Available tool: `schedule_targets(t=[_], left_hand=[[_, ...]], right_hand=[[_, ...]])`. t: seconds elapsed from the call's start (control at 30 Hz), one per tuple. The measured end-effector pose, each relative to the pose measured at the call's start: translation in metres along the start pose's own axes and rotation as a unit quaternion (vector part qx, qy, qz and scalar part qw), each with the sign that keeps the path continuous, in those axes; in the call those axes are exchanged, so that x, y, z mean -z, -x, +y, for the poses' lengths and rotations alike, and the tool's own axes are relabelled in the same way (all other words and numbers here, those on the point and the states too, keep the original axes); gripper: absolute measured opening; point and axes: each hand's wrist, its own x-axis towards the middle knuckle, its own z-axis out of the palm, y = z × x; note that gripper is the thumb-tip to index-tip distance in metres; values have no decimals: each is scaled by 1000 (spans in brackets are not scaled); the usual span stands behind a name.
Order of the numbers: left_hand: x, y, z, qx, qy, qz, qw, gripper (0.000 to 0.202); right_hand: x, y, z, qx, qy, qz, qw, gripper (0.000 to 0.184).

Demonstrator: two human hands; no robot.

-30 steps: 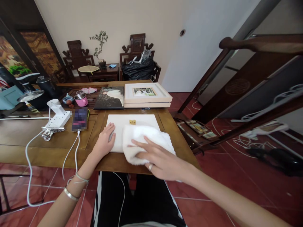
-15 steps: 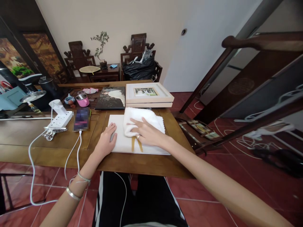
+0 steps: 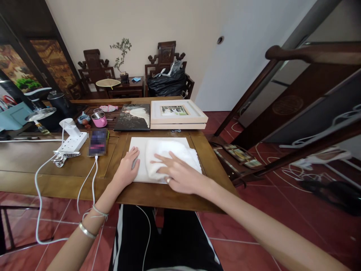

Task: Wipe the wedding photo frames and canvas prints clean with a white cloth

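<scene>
A white flat board (image 3: 138,145) lies on the wooden table (image 3: 42,165) in front of me. My left hand (image 3: 126,169) rests flat on the board's left edge, fingers stretched out and holding nothing. A white fluffy towel (image 3: 172,152) covers the board's middle and right. On the towel's near part my right hand (image 3: 177,175) presses down, fingers spread, a ring on one finger.
Behind the board sit a stacked cream picture frame (image 3: 177,113) and a dark canvas print (image 3: 134,117). To the left are a phone (image 3: 97,142) on a charging cable, a white power strip (image 3: 72,143), and a pink cup (image 3: 99,119). The floor drops away right of the table edge.
My right hand pushed the towel away to the board's far edge, then drew it back toward me. My left hand stayed on the board's left edge.
</scene>
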Motion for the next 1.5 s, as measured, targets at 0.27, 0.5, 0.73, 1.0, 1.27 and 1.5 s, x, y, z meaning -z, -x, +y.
schedule_targets(t=[0.27,0.5,0.73,1.0,1.27,1.5], left_hand=[[1,0,-2,-8,-17,-1,1000,44],[0,0,-1,-14,-26,-10,1000,44],[1,0,0,-17,-33,-15,999,44],[0,1,-2,-14,-18,-6,1000,42],[2,0,1,-1,-5,-13,1000,45],[3,0,3,-8,-8,-20,1000,44]], right_hand=[[2,-43,37,-56,38,40,997,37],[-8,10,-13,9,-14,7,1000,45],[2,24,-36,35,-46,-39,998,40],[3,-56,18,-66,47,-2,997,38],[-8,-38,-4,1,74,-25,997,45],[-12,27,-53,55,-25,-56,997,44]])
